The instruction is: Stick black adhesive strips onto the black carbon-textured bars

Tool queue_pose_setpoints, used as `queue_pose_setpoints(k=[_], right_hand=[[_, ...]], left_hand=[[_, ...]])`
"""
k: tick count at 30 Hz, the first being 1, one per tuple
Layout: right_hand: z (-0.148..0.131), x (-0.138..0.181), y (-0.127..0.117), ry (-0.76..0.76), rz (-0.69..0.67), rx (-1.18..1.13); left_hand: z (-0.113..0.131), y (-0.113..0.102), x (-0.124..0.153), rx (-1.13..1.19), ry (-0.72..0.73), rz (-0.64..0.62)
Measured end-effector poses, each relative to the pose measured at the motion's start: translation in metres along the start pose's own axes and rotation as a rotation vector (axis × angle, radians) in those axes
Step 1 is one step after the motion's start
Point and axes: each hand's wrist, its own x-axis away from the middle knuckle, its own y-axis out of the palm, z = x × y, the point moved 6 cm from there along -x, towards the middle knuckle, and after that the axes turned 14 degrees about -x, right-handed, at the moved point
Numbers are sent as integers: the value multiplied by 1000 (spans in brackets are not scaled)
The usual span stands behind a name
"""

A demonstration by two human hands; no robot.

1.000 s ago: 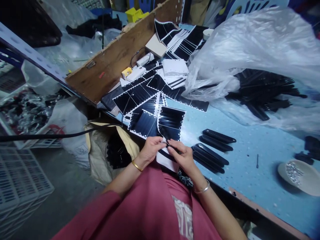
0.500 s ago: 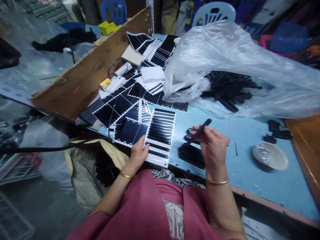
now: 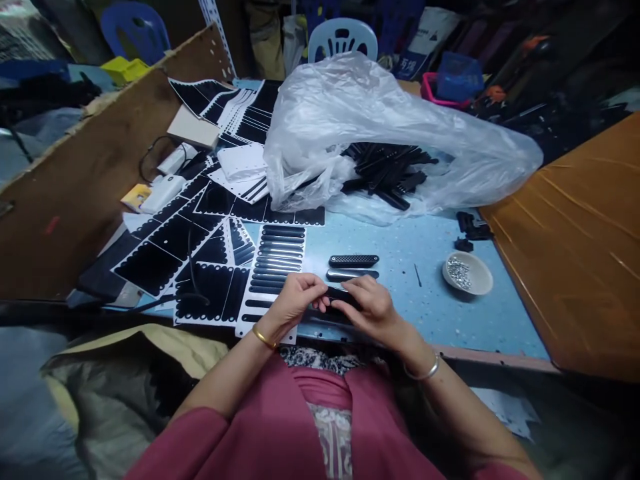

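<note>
My left hand (image 3: 300, 297) and my right hand (image 3: 371, 305) meet over the front of the table, both with fingers closed on a black rounded strip (image 3: 344, 294). The left pinches its left end; the right grips it farther right, covering that part. Below the fingers lie dark elongated pieces (image 3: 327, 317), partly hidden. Just beyond the hands are a smooth black bar (image 3: 353, 274) and a black bar with a textured top (image 3: 354, 261). Beside my left hand is a white sheet (image 3: 303, 235) bearing several similar black strips.
Black-and-white sheets (image 3: 165, 250) overlap on the left. A clear plastic bag (image 3: 320, 93) with black parts (image 3: 385, 170) lies at the back. A white bowl (image 3: 483, 277) of small metal pieces stands right, near a thin dark rod (image 3: 417, 275). Wooden board (image 3: 75, 143) edges the left side.
My left hand has left the white sheet and moved right to the strip. My right hand has lowered the strip and turned it roughly level. The view has swung to the right.
</note>
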Motion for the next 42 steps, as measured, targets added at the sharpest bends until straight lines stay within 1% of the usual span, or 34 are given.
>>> queue_pose_setpoints(k=[3, 5, 11, 14, 16, 20, 22, 24, 27, 28, 29, 31, 33, 35, 38, 42], right_hand=[[21, 7, -19, 43, 27, -80], [32, 9, -26, 63, 35, -81], [42, 8, -25, 27, 8, -50], [45, 6, -24, 13, -3, -19], [46, 6, -22, 15, -24, 26], [47, 6, -19, -5, -79, 112], [48, 6, -22, -3, -96, 134], [54, 6, -31, 18, -83, 135], [70, 7, -52, 91, 2, 109], [78, 8, -58, 126, 38, 93], [87, 10, -62, 165, 66, 72], [104, 15, -64, 240, 91, 15], [117, 21, -57, 299, 81, -32], [122, 26, -48, 334, 61, -44], [114, 35, -39, 371, 0, -48], [95, 45, -35, 424, -155, -97]], left_hand=[[-5, -4, -13, 19, -33, 10], [-7, -5, -19, 34, -49, 3], [-6, 1, -30, 75, -64, -43], [-5, 0, -35, 12, -44, -36], [-4, -4, -38, -125, -9, 12], [-1, -12, -43, -442, 96, 177], [-1, -10, -46, -519, 134, 191], [-1, -11, -47, -568, 172, 240], [1, -20, -47, -672, 254, 413], [1, -22, -47, -712, 273, 441], [-1, -22, -49, -747, 286, 434], [-5, -19, -54, -785, 303, 364], [-8, -14, -58, -805, 319, 287], [-8, -9, -60, -857, 336, 225], [-10, -4, -57, -970, 356, 138], [-15, -6, -51, -1028, 353, 36]])
